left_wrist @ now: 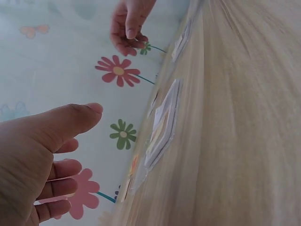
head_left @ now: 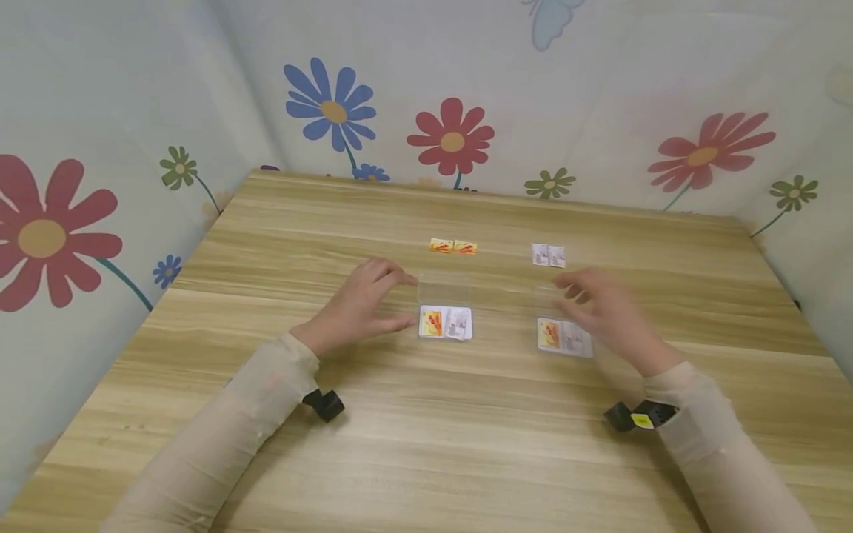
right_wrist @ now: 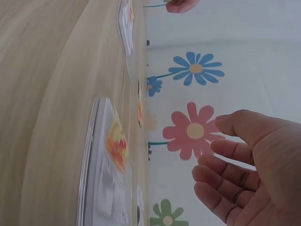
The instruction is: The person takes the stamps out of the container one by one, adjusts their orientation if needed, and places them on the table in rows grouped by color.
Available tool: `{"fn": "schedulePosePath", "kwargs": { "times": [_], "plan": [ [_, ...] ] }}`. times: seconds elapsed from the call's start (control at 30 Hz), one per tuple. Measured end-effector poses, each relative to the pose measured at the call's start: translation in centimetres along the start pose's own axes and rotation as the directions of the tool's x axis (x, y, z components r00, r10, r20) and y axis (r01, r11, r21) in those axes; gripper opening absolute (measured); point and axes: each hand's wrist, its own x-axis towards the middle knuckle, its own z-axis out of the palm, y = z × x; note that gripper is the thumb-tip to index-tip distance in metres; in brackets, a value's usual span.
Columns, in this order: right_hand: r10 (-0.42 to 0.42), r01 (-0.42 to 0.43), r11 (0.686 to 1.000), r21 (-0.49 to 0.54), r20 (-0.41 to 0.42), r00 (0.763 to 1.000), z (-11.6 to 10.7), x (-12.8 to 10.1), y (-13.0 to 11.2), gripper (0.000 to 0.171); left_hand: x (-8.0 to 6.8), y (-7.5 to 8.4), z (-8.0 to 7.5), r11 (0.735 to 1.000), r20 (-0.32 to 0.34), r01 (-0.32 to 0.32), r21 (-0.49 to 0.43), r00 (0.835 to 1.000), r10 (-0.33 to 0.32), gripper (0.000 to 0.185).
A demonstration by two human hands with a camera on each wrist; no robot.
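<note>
Two small card cases with clear flaps lie on the table. The left case shows an orange-and-yellow picture card beside a pale grey one; its transparent flap extends toward the back. A similar pair of pictures shows in the right case. Just left of the left case, my left hand holds nothing, thumb and fingers spread apart. Over the right case's flap hovers my right hand, fingers loosely bent and empty in the right wrist view, partly covering that flap in the head view.
Behind the left case lie two orange-yellow cards side by side. Two pale grey cards lie behind the right case. The wooden table meets a flower-patterned curtain at the back and sides.
</note>
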Motion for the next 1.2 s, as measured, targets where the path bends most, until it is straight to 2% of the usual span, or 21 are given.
{"fn": "schedulePosePath", "kwargs": {
  "times": [0.23,0.5,0.77,1.2],
  "plan": [
    [-0.064,0.063,0.998,0.024,0.035,0.997,1.0,0.9,-1.3,0.027,0.0,0.1,0.6,0.999,0.069,0.043,-0.004,0.997,-0.043,0.053],
    [-0.055,0.048,0.996,0.078,0.097,0.994,1.9,1.8,-2.6,0.025,0.2,0.2,1.3,0.998,0.124,0.059,-0.008,0.991,-0.057,0.053],
    [-0.066,0.057,0.996,0.067,0.135,0.989,3.3,2.5,-3.7,0.025,0.0,0.0,2.0,0.998,0.148,0.062,-0.009,0.987,-0.060,0.051],
    [-0.055,0.028,0.990,0.141,0.186,0.981,4.6,3.4,-5.3,0.024,0.1,-0.4,2.8,0.998,0.173,0.062,0.009,0.983,-0.063,0.049]
  ]
}}
